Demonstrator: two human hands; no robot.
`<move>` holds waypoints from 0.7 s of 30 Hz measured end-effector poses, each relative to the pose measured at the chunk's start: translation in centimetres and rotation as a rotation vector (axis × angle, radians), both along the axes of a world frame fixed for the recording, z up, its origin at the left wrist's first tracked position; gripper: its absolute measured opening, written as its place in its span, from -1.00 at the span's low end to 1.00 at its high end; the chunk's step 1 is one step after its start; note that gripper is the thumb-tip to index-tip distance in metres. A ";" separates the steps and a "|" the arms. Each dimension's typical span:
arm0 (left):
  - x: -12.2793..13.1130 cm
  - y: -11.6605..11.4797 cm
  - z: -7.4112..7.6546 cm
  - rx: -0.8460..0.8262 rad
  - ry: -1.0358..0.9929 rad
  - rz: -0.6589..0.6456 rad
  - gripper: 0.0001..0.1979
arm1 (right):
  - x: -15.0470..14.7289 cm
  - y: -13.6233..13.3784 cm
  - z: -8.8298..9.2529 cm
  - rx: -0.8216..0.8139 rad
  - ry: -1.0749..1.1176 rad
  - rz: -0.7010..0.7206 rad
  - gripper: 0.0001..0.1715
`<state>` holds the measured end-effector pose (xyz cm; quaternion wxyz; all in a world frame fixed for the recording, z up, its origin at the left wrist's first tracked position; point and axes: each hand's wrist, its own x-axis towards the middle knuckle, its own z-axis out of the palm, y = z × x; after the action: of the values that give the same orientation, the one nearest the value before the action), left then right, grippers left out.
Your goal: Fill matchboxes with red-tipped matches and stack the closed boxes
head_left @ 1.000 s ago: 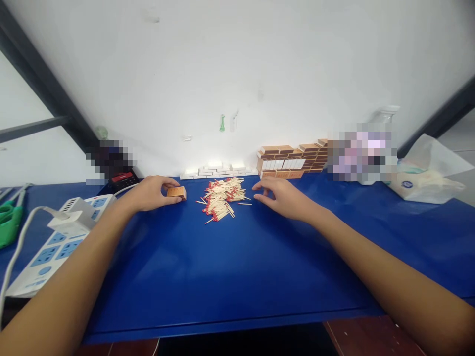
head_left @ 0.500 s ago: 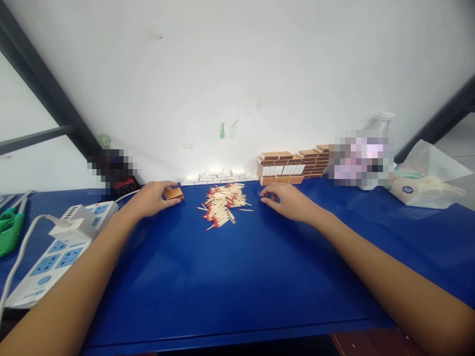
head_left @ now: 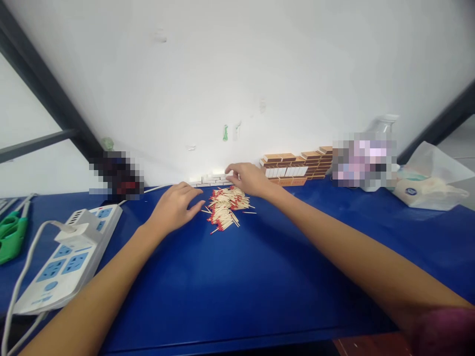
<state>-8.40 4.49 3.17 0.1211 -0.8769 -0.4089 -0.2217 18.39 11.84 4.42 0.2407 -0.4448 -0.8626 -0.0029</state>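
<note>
two hands of yours are over the table, and only one shows its grip plainly: your left hand (head_left: 178, 207) has nothing between thumb and fingers, which stand spread apart just beside the left edge of the heap of matches (head_left: 224, 210). your right hand (head_left: 248, 177) reaches over the back of that heap to the white boxes (head_left: 210, 181), its fingers bent near their right part; whether it pinches one of them you cannot tell from here, and it covers the right end of their row. the heap lies between your hands on the blue table (head_left: 230, 296), red heads mixed with pale sticks, its far edge partly behind your right hand. the white boxes stand low in rows along the wall (head_left: 237, 64), and right of them rise the brown matchboxes (head_left: 297, 167), the lower left of that stack cut off by your wrist. at your left forearm runs the white power strip (head_left: 69, 277), partly hidden, and beyond it the green handles (head_left: 13, 237) leave the frame. two pixelated patches blot out things at either side, and a purplish blur (head_left: 449, 331) lies over your right arm
</note>
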 end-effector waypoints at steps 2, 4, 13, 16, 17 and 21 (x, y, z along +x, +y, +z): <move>0.4 -0.2 -0.1 0.000 0.005 -0.030 -0.74 | -2.0 1.4 0.2 0.007 -0.039 0.020 -0.69; 0.6 -0.3 0.0 0.013 0.029 -0.028 -0.76 | -3.4 2.6 0.1 0.002 -0.059 0.026 -0.76; 0.9 -0.8 0.0 0.018 -0.140 -0.001 -0.69 | -2.9 -0.2 2.2 0.018 -0.062 0.081 -0.84; 1.9 -1.7 0.2 0.022 -0.218 -0.008 -0.54 | -0.8 -5.1 3.0 -0.042 -0.060 0.144 -0.85; 2.4 -2.2 0.3 0.011 -0.225 -0.028 -0.51 | 0.0 -6.8 3.1 -0.096 -0.054 0.175 -0.86; 5.0 -4.7 0.5 -0.077 -0.113 -0.194 -0.61 | 2.8 -11.9 2.4 -0.327 -0.036 0.342 -0.88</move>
<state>-3.42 -0.16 3.66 0.0419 -0.9025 -0.3363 -0.2658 21.20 -0.02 6.82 0.1470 -0.3252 -0.9186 0.1697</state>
